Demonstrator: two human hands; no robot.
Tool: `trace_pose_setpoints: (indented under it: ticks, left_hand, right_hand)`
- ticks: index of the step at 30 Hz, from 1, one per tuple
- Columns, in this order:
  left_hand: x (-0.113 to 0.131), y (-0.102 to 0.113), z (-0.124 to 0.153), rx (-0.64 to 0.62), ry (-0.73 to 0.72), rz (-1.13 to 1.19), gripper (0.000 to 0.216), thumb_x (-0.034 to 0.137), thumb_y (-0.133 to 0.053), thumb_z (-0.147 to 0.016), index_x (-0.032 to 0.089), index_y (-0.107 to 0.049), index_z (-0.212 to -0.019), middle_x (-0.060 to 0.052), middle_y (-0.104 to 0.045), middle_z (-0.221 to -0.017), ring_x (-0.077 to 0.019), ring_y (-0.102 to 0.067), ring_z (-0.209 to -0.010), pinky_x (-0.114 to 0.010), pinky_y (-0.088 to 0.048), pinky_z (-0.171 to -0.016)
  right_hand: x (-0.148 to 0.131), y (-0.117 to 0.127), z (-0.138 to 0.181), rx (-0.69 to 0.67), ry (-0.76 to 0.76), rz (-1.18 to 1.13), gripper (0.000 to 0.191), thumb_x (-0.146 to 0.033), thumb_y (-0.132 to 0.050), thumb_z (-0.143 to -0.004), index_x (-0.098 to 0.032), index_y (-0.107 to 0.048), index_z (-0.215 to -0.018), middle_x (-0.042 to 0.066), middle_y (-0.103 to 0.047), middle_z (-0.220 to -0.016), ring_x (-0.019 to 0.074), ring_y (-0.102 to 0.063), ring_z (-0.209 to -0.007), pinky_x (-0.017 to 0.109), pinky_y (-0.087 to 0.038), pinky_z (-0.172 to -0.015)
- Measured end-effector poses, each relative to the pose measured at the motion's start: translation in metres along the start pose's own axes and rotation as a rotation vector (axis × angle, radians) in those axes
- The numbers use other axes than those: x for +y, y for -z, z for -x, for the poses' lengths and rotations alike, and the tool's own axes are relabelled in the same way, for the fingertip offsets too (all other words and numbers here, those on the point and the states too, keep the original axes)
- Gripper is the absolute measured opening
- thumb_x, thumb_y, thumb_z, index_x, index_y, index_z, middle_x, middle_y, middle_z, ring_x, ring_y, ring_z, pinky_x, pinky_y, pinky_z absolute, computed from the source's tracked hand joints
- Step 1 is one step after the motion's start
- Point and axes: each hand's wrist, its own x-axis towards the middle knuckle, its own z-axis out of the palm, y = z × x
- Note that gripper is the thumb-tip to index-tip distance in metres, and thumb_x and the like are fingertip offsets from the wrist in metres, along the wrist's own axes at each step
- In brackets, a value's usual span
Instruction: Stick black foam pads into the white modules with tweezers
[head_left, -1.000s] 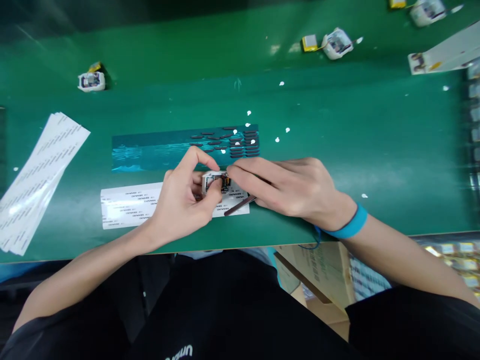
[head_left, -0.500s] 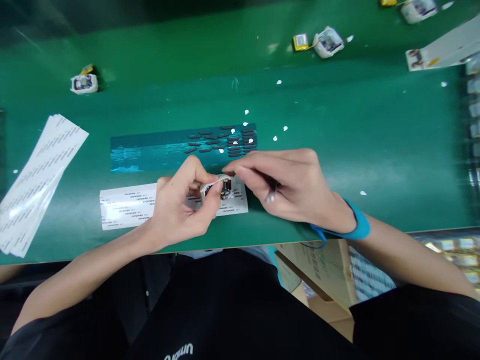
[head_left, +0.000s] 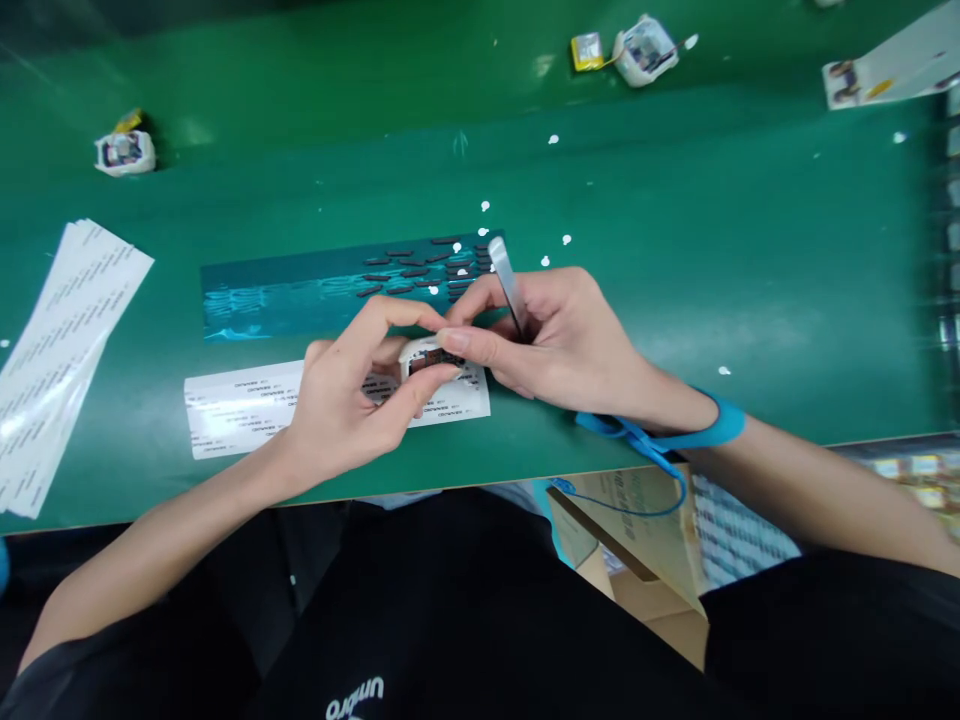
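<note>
My left hand (head_left: 360, 385) grips a small white plastic housing (head_left: 409, 355) between thumb and fingers, its open side showing a circuit board (head_left: 431, 360). My right hand (head_left: 562, 335) is closed around metal tweezers (head_left: 504, 270), whose broad end sticks up past the fingers; their tips are hidden. The right thumb and index finger pinch at the housing's upper right edge, touching it. Beneath the hands lies a white printed sheet (head_left: 244, 405). Just beyond them is a blue film strip (head_left: 300, 290) with several thin black strips (head_left: 412, 272) on it.
Open white housings with yellow batteries lie at the far left (head_left: 126, 152) and far centre (head_left: 645, 52). Printed sheets (head_left: 67, 350) are stacked on the left. Small white stickers (head_left: 566, 240) dot the green mat (head_left: 712, 220). A blue wrist strap (head_left: 705, 425) trails its cord over the table edge.
The tweezers have swung upright in my right hand. My right thumb and index finger have moved left onto the housing, which has turned in my left hand. The view has shifted slightly.
</note>
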Motion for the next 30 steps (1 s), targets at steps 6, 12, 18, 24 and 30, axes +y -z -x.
trace_pose_setpoints:
  ticks: [6,12,18,24,30]
  left_hand:
    - [0.012,-0.001,0.005,-0.071,-0.178,-0.162,0.006,0.019,-0.077,-0.097,0.022,-0.075,-0.102,0.003,-0.08,-0.078,-0.0046,-0.05,-0.042,-0.02,-0.04,-0.045]
    - [0.002,-0.004,0.004,-0.124,0.011,-0.233,0.008,0.015,-0.072,-0.095,0.018,-0.075,-0.101,0.005,-0.072,-0.07,-0.005,-0.049,-0.045,-0.019,-0.036,-0.046]
    - [-0.009,-0.008,0.0,-0.107,0.091,-0.189,0.009,0.015,-0.07,-0.09,0.018,-0.075,-0.097,0.007,-0.061,-0.06,-0.0049,-0.043,-0.042,-0.019,-0.031,-0.041]
    - [-0.01,-0.007,0.001,-0.105,0.095,-0.164,0.008,0.014,-0.071,-0.093,0.019,-0.074,-0.099,0.006,-0.062,-0.063,-0.0052,-0.041,-0.043,-0.02,-0.03,-0.042]
    - [-0.009,-0.008,0.002,-0.105,0.097,-0.182,0.007,0.014,-0.071,-0.095,0.02,-0.073,-0.099,0.007,-0.063,-0.062,-0.005,-0.038,-0.043,-0.022,-0.03,-0.044]
  right_hand:
    - [-0.002,0.03,-0.004,0.189,0.187,0.074,0.051,-0.05,-0.054,-0.112,-0.019,-0.074,-0.076,0.003,-0.067,-0.073,0.0115,-0.056,-0.057,0.029,-0.041,-0.052]
    - [-0.001,0.048,-0.005,0.107,0.3,0.235,0.062,-0.058,-0.052,-0.111,-0.022,-0.075,-0.066,0.002,-0.066,-0.057,0.0105,-0.056,-0.049,0.027,-0.044,-0.046]
    - [0.002,0.062,-0.012,-0.157,0.157,0.293,0.058,-0.055,-0.065,-0.105,-0.02,-0.073,-0.06,0.006,-0.08,-0.078,0.0082,-0.071,-0.061,0.017,-0.059,-0.059]
    - [0.016,0.064,-0.02,-0.114,-0.027,0.176,0.057,-0.068,-0.072,-0.096,-0.016,-0.077,-0.073,0.007,-0.078,-0.069,0.0134,-0.075,-0.057,0.018,-0.061,-0.052]
    - [0.015,0.06,-0.02,-0.133,-0.098,0.129,0.051,-0.065,-0.073,-0.097,-0.017,-0.076,-0.079,0.004,-0.08,-0.07,0.0152,-0.077,-0.06,0.018,-0.063,-0.054]
